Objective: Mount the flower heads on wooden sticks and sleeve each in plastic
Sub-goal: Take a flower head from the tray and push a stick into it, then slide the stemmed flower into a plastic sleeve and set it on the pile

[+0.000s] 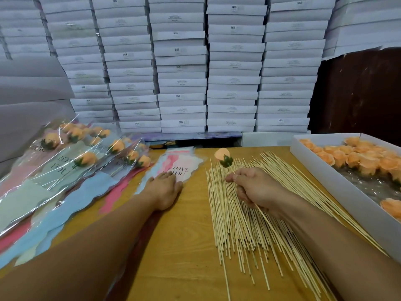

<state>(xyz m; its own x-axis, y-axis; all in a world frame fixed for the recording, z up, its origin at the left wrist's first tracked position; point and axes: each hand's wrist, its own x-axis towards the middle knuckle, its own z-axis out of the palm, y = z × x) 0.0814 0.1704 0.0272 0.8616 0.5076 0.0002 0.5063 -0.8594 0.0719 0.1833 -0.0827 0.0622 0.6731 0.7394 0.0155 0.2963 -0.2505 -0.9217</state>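
Head view: right hand (253, 187) grips mounted flower (223, 157).

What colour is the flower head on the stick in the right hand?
Peach-orange flower head with a dark green base, seen in the head view.

1. Two arms come in from the bottom, one on each side.
2. Both arms are bare. No sleeve shows on either one, all the way back to the bottom edge.
3. The left hand (164, 187) has no glove, ring or watch.
4. The right hand (252, 187) has no glove or ring either.
5. Both wrists are bare, with no band or strap.
6. The fingernails are short and plain.
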